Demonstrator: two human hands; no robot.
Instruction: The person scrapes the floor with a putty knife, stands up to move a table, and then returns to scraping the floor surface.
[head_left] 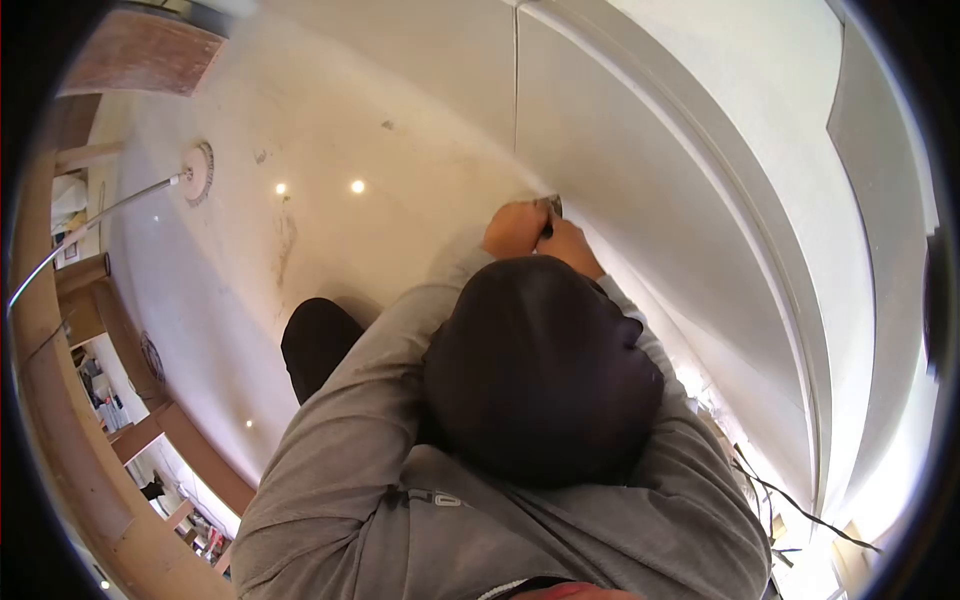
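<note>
My left hand point(515, 230) is curled into a grip at the foot of a large pale panel point(640, 200). Close against it, my right hand point(570, 247) is closed too, the fingers of both almost touching. Between them shows the end of a small dark tool point(555, 205) with a flat tip, held where the panel meets the pale surface point(400, 130). Fingers hide most of the tool, so its exact kind cannot be told. Grey sleeves reach forward on both sides of a big dark rounded shape point(540, 370), apparently a black-clad knee.
A second black shape point(318, 345) lies left of my left sleeve. Further left are a round disc point(198, 173) with a metal rod point(110, 210) and wooden framing point(180, 440) with items on shelves. A brown board point(150, 55) is at upper left; a black cable point(810, 515) runs at lower right.
</note>
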